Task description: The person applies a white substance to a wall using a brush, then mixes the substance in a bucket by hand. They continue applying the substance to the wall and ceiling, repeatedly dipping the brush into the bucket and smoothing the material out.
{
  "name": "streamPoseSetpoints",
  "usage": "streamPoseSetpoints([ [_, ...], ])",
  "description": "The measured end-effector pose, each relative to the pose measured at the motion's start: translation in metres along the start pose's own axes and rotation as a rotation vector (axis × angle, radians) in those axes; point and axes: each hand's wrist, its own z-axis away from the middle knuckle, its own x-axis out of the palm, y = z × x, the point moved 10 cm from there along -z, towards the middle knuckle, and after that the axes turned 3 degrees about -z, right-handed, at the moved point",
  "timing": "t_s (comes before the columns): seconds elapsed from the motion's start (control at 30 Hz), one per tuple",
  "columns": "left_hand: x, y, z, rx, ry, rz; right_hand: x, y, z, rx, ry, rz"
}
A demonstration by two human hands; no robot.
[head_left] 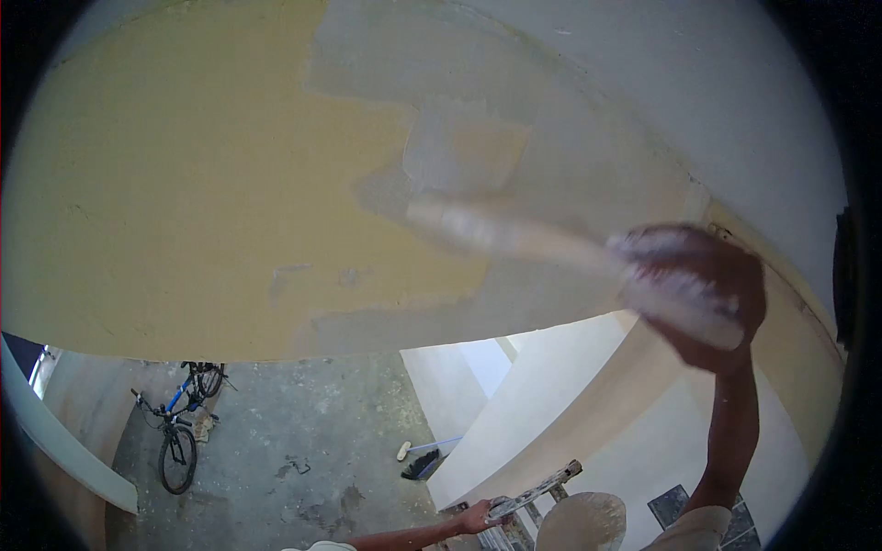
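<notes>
My right hand [694,294], smeared with white and blurred by motion, is wrapped round a long pale tool [514,237]. The tool's far end lies over the wall surface, where yellow paint [211,184] meets a grey coated area [570,184]; its exact kind is too blurred to tell. Low in the view, my left hand [478,517] is closed on the paint-spattered ladder [547,484] near its top. Beside it is a rounded beige shape [583,525] that I cannot make out.
Far below on the grey concrete floor [303,413], a blue bicycle [179,413] stands at the left. A broom [423,464] and a pale-headed tool [404,451] lie near the white wall [533,395]. Dark tiles or panels [669,505] show at the lower right.
</notes>
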Motion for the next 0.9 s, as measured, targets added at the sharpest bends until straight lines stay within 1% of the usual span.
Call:
streamPoseSetpoints([
  [0.03,0.0,0.0,0.0,-0.003,-0.001,0.004,0.012,0.003,0.01,0.004,-0.045,-0.058],
  [0.07,-0.003,0.007,0.001,0.002,0.007,-0.005,0.024,0.006,0.016,0.092,-0.104,0.001],
  [0.1,-0.004,0.011,0.002,0.008,0.014,-0.015,0.036,0.004,0.019,0.088,-0.157,-0.028],
  [0.13,-0.001,0.002,0.002,0.049,-0.005,-0.003,0.044,0.006,0.019,0.138,-0.138,-0.063],
  [0.17,-0.001,0.003,0.003,0.048,-0.005,-0.005,0.051,0.012,0.023,0.187,-0.117,-0.097],
  [0.2,-0.002,0.004,0.002,0.033,-0.002,-0.025,0.057,0.017,0.027,0.185,-0.115,-0.096],
  [0.27,-0.002,0.006,0.002,0.021,0.0,-0.047,0.068,0.04,0.036,0.349,-0.131,-0.167],
  [0.3,-0.003,0.007,0.002,0.017,0.022,-0.038,0.066,0.043,0.033,0.347,-0.127,-0.165],
  [0.37,-0.003,0.002,0.001,0.013,0.043,-0.031,0.043,0.035,0.01,0.131,0.021,0.005],
  [0.43,0.003,-0.011,0.001,0.014,-0.013,-0.032,0.022,0.076,0.013,0.306,0.105,0.175],
  [0.53,0.0,0.001,0.002,-0.022,-0.06,-0.039,-0.004,0.08,-0.021,0.301,0.119,0.162],
  [0.57,0.004,-0.001,0.002,-0.026,-0.068,-0.041,-0.012,0.079,-0.026,0.28,0.162,0.124],
  [0.63,-0.004,0.002,0.002,0.076,0.078,-0.01,-0.027,0.075,-0.035,0.269,0.212,0.09],
  [0.7,0.001,-0.005,0.002,0.029,0.031,-0.004,-0.056,0.078,-0.035,0.414,0.375,0.237],
  [0.73,0.004,-0.009,0.001,-0.01,-0.008,-0.003,-0.065,0.08,-0.037,0.423,0.412,0.189],
  [0.77,0.004,-0.012,0.0,-0.012,-0.011,-0.004,-0.069,0.075,-0.04,0.425,0.414,0.19],
  [0.83,0.007,-0.018,0.001,-0.032,-0.011,0.05,-0.075,0.058,-0.048,0.282,0.494,-0.123],
  [0.87,0.005,-0.015,0.001,-0.027,-0.015,0.049,-0.074,0.058,-0.044,0.28,0.493,-0.118],
  [0.9,0.006,-0.014,0.002,-0.035,-0.024,0.058,-0.074,0.055,-0.038,0.252,0.512,0.075],
])
